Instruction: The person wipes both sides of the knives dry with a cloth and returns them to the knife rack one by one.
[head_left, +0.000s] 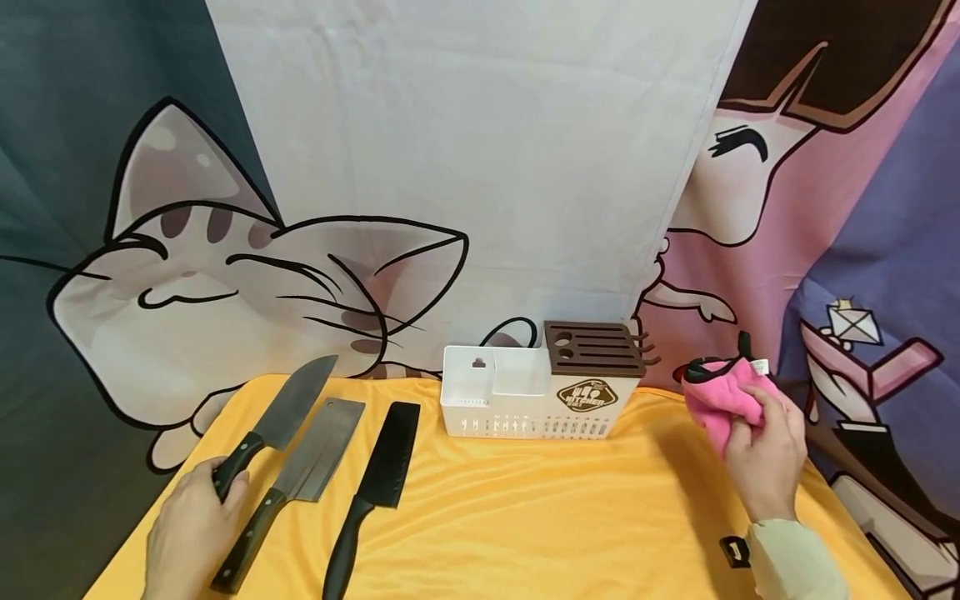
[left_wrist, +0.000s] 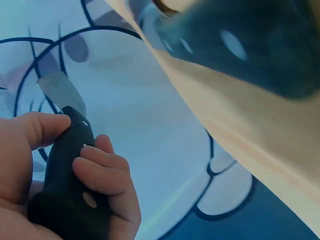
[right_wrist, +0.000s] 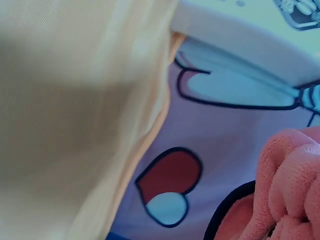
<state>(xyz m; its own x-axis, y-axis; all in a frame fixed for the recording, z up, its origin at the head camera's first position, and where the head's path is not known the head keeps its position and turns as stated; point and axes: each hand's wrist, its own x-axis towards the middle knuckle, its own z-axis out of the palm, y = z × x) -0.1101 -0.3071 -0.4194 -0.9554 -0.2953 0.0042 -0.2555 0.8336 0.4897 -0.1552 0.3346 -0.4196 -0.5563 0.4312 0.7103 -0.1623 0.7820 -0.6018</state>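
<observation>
At the left of the head view, my left hand (head_left: 191, 521) grips the dark riveted handle of a kitchen knife (head_left: 296, 402), its blade pointing up and away. The left wrist view shows my fingers wrapped round that handle (left_wrist: 75, 165). Close beside it on the yellow cloth lies a cleaver (head_left: 322, 446) with a dark handle. Further right lies a black knife (head_left: 390, 454). My right hand (head_left: 765, 454) holds a bunched pink cloth (head_left: 712, 400) with dark edging above the table's right side. Folds of the pink cloth fill the lower right corner of the right wrist view.
A white knife holder (head_left: 517, 408) with a slotted brown top (head_left: 592, 348) stands at the back of the yellow tablecloth (head_left: 540, 517). A small black object (head_left: 735, 551) lies by my right sleeve. Printed cartoon curtains (head_left: 487, 167) hang behind the table.
</observation>
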